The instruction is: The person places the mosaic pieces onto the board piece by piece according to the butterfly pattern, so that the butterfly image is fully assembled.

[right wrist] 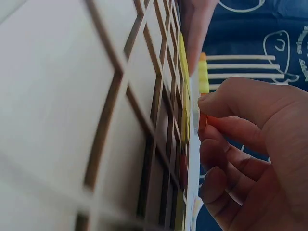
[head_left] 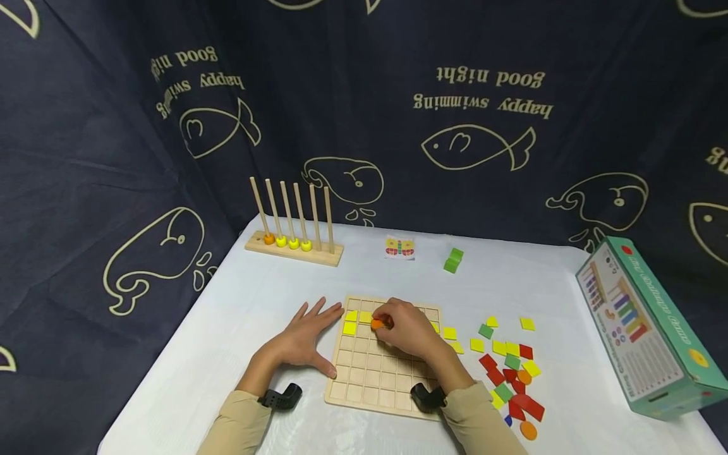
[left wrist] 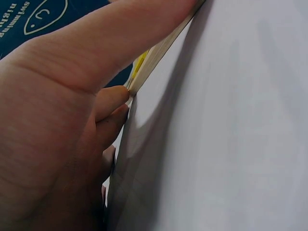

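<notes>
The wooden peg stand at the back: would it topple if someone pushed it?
The peg stand might tip if its tall pegs were pushed near the top. Pushed low, its long flat base would probably slide. The beads, threaded on pegs, likely wouldn't roll away.

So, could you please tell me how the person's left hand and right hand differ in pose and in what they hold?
The left hand is spread wide, while the right hand has its fingers curled in. The left hand touches the left edge of the wooden grid board and holds no piece; the right hand is over the board, pinching an orange piece. Both arms wear beige sleeves.
</notes>
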A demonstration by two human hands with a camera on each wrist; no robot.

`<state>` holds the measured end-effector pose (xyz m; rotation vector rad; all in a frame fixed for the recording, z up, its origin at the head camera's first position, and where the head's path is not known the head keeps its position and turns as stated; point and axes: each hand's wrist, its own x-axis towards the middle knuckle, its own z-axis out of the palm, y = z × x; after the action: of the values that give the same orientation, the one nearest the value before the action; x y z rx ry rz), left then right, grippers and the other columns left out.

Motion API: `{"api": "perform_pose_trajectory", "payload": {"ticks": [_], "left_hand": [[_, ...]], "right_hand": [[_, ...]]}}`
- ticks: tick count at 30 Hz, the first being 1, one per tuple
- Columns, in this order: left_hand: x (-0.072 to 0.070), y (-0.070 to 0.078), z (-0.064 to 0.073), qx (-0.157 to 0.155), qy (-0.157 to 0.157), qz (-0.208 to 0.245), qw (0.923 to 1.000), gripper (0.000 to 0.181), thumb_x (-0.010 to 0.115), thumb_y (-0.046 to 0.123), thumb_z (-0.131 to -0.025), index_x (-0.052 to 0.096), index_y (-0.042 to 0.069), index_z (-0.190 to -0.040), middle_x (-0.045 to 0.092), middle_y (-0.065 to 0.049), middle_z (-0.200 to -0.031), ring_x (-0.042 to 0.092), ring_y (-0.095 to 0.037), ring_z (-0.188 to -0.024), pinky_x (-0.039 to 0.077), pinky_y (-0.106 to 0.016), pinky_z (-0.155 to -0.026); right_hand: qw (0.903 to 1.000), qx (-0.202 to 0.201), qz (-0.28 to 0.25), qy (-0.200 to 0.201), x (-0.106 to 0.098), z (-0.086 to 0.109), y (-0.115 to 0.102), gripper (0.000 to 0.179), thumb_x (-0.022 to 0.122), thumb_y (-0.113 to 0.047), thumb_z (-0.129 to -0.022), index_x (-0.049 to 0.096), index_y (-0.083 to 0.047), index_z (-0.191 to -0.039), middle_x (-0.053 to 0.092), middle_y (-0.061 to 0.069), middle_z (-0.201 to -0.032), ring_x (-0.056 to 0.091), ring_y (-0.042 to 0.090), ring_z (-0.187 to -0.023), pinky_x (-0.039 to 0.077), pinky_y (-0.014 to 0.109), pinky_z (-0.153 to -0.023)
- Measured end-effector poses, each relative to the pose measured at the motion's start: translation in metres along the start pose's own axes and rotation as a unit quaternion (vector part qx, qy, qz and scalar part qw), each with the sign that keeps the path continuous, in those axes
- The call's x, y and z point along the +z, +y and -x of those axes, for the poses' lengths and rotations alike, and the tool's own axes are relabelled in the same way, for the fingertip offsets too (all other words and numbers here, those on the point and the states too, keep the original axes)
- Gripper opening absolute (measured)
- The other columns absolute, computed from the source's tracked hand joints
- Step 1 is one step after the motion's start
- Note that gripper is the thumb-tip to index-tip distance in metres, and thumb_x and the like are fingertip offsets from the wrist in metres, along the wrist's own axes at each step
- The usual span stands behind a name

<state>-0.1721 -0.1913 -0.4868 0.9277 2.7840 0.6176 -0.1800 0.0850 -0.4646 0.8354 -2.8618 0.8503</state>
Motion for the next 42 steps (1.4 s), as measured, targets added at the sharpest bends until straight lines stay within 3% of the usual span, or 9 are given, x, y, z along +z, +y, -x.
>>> {"api": "perform_pose_trajectory", "payload": {"ticks": [15,23,29,35,42], "left_hand": [[-0.001,0.0,-0.002,0.004,0.002,-0.003,1.0,0.131,0.073,0.079,-0.05,0.024,0.014,-0.154,0.02,-0.001,-0.158,0.005,-0.031,-0.145,0.001,-0.055,-0.113],[0.004,-0.002,-0.005,0.004,0.001,-0.004,1.0,0.132,0.072,0.081,-0.049,0.024,0.016,-0.154,0.019,0.001,-0.158,0.004,-0.03,-0.145,0.0,-0.054,-0.113],[0.003,-0.003,-0.003,-0.003,0.002,0.0,1.0,0.134,0.073,0.08,-0.047,0.025,0.015,-0.154,0.02,0.001,-0.158,0.004,-0.029,-0.145,0.0,-0.054,-0.113],[0.001,0.0,-0.002,-0.002,0.003,0.009,1.0,0.133,0.075,0.078,-0.048,0.026,0.015,-0.154,0.021,0.0,-0.158,0.004,-0.03,-0.145,0.0,-0.054,-0.113],[-0.002,0.001,0.0,-0.004,0.0,0.007,1.0,0.132,0.077,0.076,-0.049,0.026,0.013,-0.153,0.02,-0.001,-0.158,0.004,-0.03,-0.145,0.0,-0.053,-0.113]], "right_hand": [[0.9997,-0.016,0.014,-0.014,0.017,-0.01,-0.013,0.02,0.076,-0.025,-0.081,0.074,-0.016,-0.098,0.062,-0.008,-0.088,0.053,0.009,-0.076,0.048,0.029,-0.071],[0.9994,-0.015,-0.007,-0.029,0.008,-0.004,-0.009,0.022,0.075,-0.023,-0.082,0.075,-0.014,-0.102,0.064,-0.007,-0.089,0.056,0.01,-0.078,0.048,0.029,-0.073],[0.9991,-0.013,-0.038,-0.011,-0.007,0.008,0.004,0.022,0.075,-0.019,-0.083,0.073,-0.011,-0.103,0.064,-0.008,-0.088,0.057,0.007,-0.077,0.05,0.027,-0.071],[0.9991,0.035,-0.015,0.02,-0.024,0.026,0.02,0.016,0.077,-0.022,-0.081,0.073,-0.017,-0.095,0.06,-0.012,-0.085,0.052,0.006,-0.069,0.047,0.027,-0.064],[0.9953,0.093,-0.003,0.024,-0.04,0.048,0.041,0.021,0.08,-0.031,-0.078,0.068,-0.019,-0.09,0.058,-0.009,-0.084,0.051,0.012,-0.073,0.046,0.031,-0.067]]}}
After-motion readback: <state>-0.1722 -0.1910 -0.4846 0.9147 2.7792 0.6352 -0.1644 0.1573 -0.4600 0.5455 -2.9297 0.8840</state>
